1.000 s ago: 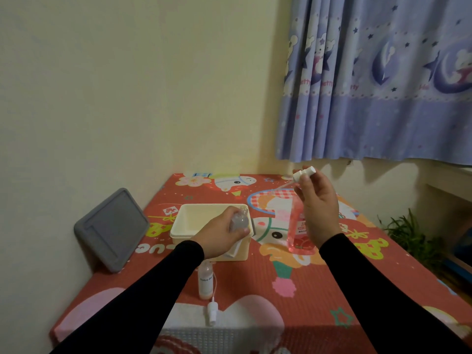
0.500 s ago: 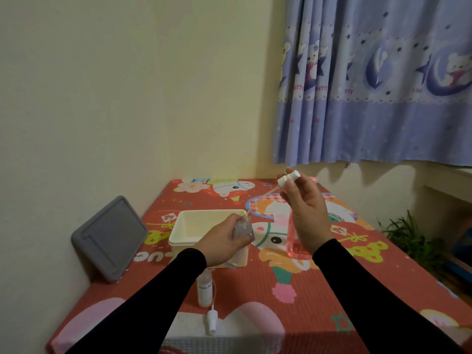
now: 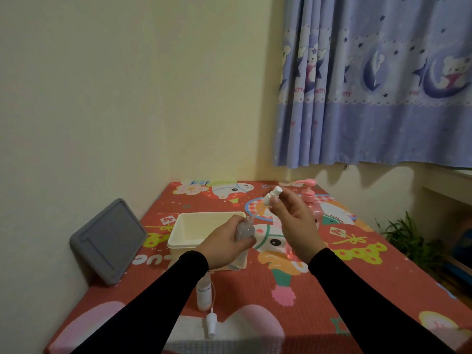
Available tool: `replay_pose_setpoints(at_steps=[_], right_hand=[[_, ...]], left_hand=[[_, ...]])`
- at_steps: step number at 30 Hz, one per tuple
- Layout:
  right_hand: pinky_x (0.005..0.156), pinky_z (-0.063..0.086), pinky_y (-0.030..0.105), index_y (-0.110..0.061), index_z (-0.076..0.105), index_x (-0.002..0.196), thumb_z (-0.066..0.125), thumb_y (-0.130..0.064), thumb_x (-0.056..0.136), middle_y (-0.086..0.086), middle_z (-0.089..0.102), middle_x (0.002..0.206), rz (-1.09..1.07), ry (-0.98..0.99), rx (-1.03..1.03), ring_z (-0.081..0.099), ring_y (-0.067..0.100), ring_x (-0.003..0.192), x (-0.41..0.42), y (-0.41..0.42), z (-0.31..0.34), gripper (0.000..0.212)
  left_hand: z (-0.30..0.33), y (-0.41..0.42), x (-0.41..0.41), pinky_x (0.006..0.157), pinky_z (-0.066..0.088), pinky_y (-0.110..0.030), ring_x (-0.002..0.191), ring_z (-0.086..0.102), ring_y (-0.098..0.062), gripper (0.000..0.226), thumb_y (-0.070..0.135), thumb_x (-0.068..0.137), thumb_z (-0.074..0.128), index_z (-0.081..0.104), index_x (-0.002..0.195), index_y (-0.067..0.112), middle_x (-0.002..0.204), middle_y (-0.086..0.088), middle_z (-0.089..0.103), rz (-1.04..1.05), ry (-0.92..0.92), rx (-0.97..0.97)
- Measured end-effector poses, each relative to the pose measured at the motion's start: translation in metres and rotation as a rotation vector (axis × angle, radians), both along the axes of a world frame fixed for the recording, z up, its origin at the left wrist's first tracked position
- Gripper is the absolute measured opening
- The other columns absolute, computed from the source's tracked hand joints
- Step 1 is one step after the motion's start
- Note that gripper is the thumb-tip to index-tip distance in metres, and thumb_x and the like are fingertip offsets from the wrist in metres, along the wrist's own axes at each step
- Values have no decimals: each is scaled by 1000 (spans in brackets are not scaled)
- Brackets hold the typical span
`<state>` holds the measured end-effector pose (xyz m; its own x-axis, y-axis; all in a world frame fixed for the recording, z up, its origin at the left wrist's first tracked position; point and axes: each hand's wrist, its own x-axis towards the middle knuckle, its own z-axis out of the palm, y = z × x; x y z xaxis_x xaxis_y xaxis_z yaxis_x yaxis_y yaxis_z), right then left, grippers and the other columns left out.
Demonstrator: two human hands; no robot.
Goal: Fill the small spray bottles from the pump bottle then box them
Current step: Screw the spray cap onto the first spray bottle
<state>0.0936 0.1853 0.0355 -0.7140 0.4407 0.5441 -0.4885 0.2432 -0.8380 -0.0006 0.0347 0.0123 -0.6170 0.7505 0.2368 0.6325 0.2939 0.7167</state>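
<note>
1. Spray head, loose (image 3: 211, 326): one, white, lying on the counter (image 3: 319, 297) at the near edge, its thin tube running up toward the standing bottle.
2. Small spray bottle, standing (image 3: 204, 295): one, clear with a white label and a pale orange base, uncapped, upright just behind the loose head and partly hidden by the left sleeve.
3. Left hand (image 3: 224, 245): fingers curled round a second small spray bottle (image 3: 244, 229), clear and greyish, held above the near right corner of the box.
4. Right hand (image 3: 293, 223): thumb and fingertips pinch a white spray cap (image 3: 272, 194), tilted, its dip tube angling down toward the held bottle's neck.
5. Box (image 3: 189, 235): one, cream, open-topped, on the counter behind the left hand.
6. Pump bottle (image 3: 312, 204): one, pink and translucent with a pink pump, standing behind the right hand, mostly screened by it.
7. Grey lid (image 3: 108, 241): one, leaning against the wall at the left.
8. Count: two small spray bottles, two spray heads.
9. Change: the right hand and cap have shifted left, closer to the held bottle; the pump head now shows above the hand.
</note>
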Motion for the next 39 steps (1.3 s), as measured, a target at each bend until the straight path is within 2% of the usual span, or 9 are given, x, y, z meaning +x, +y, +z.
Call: replay_pose_setpoints(at_steps=[2,7,12,21,25,30,32,35,39], right_hand=[[86,51,21,-6,62,117,52,-14,98,0,70,102,30,-45,27,64,6,96,-1,-1,-3,22],[85,51,18,-16,64,113,51,-16,99,3,70,110,106,-154,37,65,9,101,-2,-2,-9,19],[84,51,19,-14,62,121,50,-19,99,7,69,114,148,-218,73,65,16,106,-2,2,-11,25],[98,50,40,-5,62,118,48,-17,100,21,65,116,238,-235,52,63,33,111,-1,5,-8,26],[98,51,37,-3,62,116,46,-15,100,20,67,116,280,-249,14,64,30,109,-2,7,-4,26],[90,53,29,-8,61,120,45,-15,100,12,69,116,344,-262,-65,66,22,107,-3,8,1,26],[92,53,31,-7,59,123,44,-15,100,13,68,117,368,-259,-91,64,23,108,-4,9,2,28],[93,52,32,-11,61,118,42,-13,100,12,67,112,403,-239,-143,63,22,104,-3,7,5,26],[87,51,32,-12,62,118,44,-16,98,8,67,108,426,-218,-155,61,21,102,-1,5,11,27]], left_hand=[[2,1,2,88,50,-30,100,61,-11,45,41,90,63,43,127,25,114,5,61,-3,3,14],[2,3,2,87,53,-38,97,63,-14,37,41,86,67,50,113,23,105,4,64,-29,-44,48],[1,4,5,89,52,-37,98,63,-14,34,36,87,68,54,115,22,106,4,65,-60,-88,103],[5,5,9,79,51,-20,90,63,-2,28,27,89,68,59,115,20,102,7,67,-110,-190,206],[6,5,8,83,52,-27,97,64,-12,27,28,89,68,62,113,17,106,-1,68,-115,-226,225],[10,3,9,81,52,-30,93,64,-19,27,23,93,63,62,117,11,108,-9,69,-182,-417,238],[12,2,9,80,50,-29,92,62,-17,29,23,94,61,60,119,8,108,-11,67,-204,-495,247],[13,3,9,86,49,-36,91,62,-21,31,21,93,63,60,120,6,109,-14,67,-227,-641,313],[17,3,11,77,52,-31,81,63,-21,39,18,90,59,56,123,-2,103,-17,65,-295,-815,403]])
